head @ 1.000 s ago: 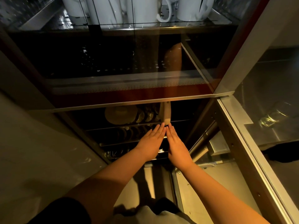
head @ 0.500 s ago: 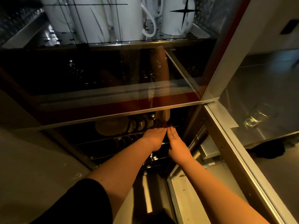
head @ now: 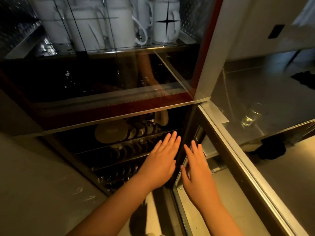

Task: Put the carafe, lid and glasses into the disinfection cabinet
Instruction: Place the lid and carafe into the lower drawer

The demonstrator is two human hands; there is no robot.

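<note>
— Item one: the glasses?

— One glass (head: pixel 250 116) that I can make out, and only through the pane of the open door (head: pixel 265 106) on my right — it shows as a faint clear shape against a steel surface. Whether it stands behind the pane or is mirrored in it, I cannot tell. Carafe and lid: I cannot pick them out.

— Item two: the disinfection cabinet (head: pixel 202 48)?

— Directly before me. Upper shelf (head: pixel 119 48): white mugs (head: pixel 166 19) standing close together, one marked with a black four-pointed star. Below that, a dark glass front with a perforated metal strip (head: pixel 109 103) along its lower edge. Lower compartment: wire racks (head: pixel 119 147) holding plates (head: pixel 111 132) on edge, a large pale one to the left, smaller dishes in a row beside it. A pale rounded piece (head: pixel 161 117) stands at the right end of the top rack; too dim to name.

— Item three: your hands?

— My left hand (head: pixel 162 160): flat, fingers straight and together, palm down, held in front of the lower racks, holding nothing. My right hand (head: pixel 196 167): likewise flat and empty, fingers slightly spread, over the door's inner edge. The two lie side by side, a narrow gap between them.
</note>
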